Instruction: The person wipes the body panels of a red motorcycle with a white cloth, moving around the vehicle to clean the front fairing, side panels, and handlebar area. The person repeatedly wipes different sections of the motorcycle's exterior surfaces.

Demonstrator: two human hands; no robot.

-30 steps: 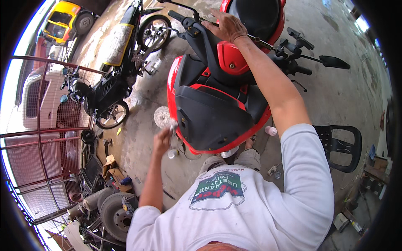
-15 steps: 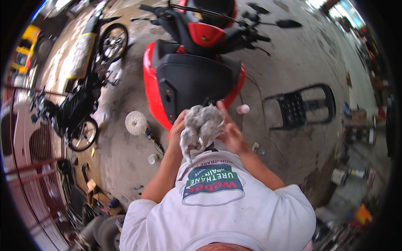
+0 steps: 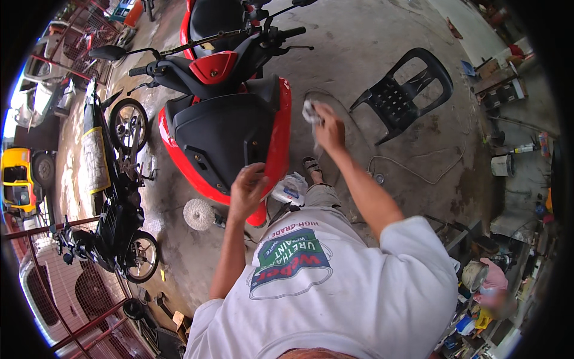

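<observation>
My right hand (image 3: 329, 131) grips a crumpled grey-white cloth (image 3: 310, 112), held out to the right of the red scooter's front fairing (image 3: 281, 137), over the floor. My left hand (image 3: 247, 188) is at the lower right of the black front panel (image 3: 212, 137), its fingers curled; whatever it may hold is too small or hidden to make out. Between the scooter and my feet lies a white plastic bag (image 3: 290, 186) with blue on it. A round white polishing pad (image 3: 197, 212) on a tool sits on the floor below the scooter's front.
A dark motorcycle (image 3: 116, 197) stands along the left, with a red mesh gate (image 3: 60, 287) and vehicles behind it. A black plastic chair (image 3: 406, 96) lies at the right, beside a cable (image 3: 436, 179) on the floor. Cluttered tools and containers (image 3: 478, 281) line the right side.
Both hands held the bunched cloth together half a second ago; now they are apart, the cloth in my right hand out to the right. The view has shifted, putting the scooter further left.
</observation>
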